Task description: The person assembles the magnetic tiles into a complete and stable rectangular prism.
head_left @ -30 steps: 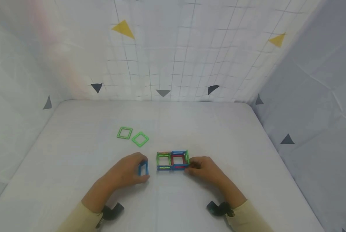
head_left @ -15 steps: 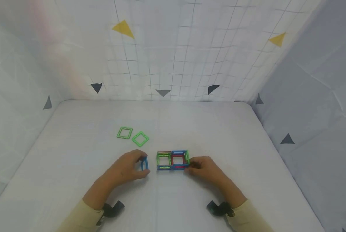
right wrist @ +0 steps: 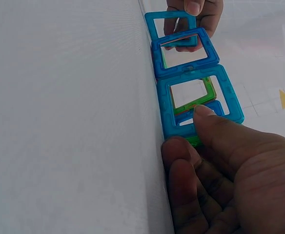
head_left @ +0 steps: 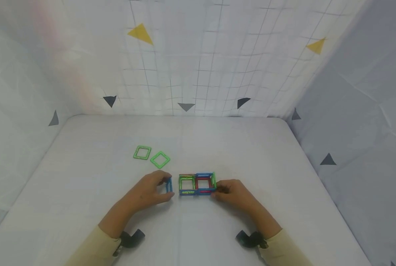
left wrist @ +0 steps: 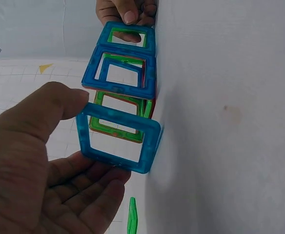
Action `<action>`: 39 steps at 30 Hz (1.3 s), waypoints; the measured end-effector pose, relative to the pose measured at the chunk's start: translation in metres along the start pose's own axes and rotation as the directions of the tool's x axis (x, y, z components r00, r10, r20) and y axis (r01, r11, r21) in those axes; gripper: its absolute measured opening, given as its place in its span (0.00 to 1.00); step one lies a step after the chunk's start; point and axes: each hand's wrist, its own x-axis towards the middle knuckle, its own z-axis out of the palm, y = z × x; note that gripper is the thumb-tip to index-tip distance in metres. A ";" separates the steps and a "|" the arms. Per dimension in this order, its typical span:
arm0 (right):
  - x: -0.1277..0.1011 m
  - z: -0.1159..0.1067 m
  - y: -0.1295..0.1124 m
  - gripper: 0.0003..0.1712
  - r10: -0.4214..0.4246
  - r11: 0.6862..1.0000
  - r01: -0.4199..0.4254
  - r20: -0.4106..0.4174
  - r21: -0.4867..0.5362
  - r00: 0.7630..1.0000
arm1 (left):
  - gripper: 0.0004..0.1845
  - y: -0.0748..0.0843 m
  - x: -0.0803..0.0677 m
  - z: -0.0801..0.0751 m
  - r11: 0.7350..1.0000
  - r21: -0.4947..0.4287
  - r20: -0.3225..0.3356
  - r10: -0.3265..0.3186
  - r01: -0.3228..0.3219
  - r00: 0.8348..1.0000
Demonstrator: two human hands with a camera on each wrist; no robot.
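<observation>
Between thumb and fingers, my left hand [head_left: 148,191] pinches a blue square magnetic tile [left wrist: 120,116], held on edge. A narrow gap separates that tile from the left end of a two-cell box of magnetic tiles [head_left: 188,192] standing on the table. Blue frames form the box's near side, while green and red frames show within it. My right hand [head_left: 233,193] grips the box's right end. Its thumb [right wrist: 204,111] lies against the end blue tile [right wrist: 233,107], with the fingers curled by the green end tile [head_left: 214,180]. The fingertips behind the frames are partly hidden.
Two loose green square tiles lie flat beyond my left hand, a darker one [head_left: 142,159] and a brighter one [head_left: 160,152]. The white table [head_left: 251,147] ends at a pale back sheet [head_left: 184,74] with grid lines. Grey sheets hang on both sides.
My left hand has moved right with the blue tile, closer to the box. The tile has turned and now appears narrower from above. The right hand and the box stay in place.
</observation>
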 end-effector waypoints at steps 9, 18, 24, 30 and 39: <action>0.000 0.001 0.000 0.11 0.008 1.000 -0.008 -0.004 -0.015 1.000 | 0.33 -0.001 0.002 0.003 0.999 -0.026 -0.009 0.042 -0.042 0.999; 0.000 0.002 -0.001 0.10 0.008 0.999 -0.009 -0.017 -0.030 1.000 | 0.33 -0.003 0.005 0.005 0.996 -0.056 -0.021 0.066 -0.068 0.998; 0.000 0.002 -0.001 0.10 0.014 0.999 -0.014 -0.015 -0.031 1.000 | 0.32 -0.005 0.010 0.005 0.991 -0.111 -0.017 0.072 -0.073 0.997; -0.001 0.001 0.000 0.09 0.001 1.000 -0.001 -0.009 -0.019 1.000 | 0.33 -0.007 0.013 0.006 0.989 -0.123 -0.015 0.081 -0.082 0.997; 0.000 0.002 0.000 0.10 0.002 1.000 -0.002 -0.009 -0.015 1.000 | 0.33 -0.009 0.017 0.008 0.985 -0.142 -0.004 0.102 -0.102 0.995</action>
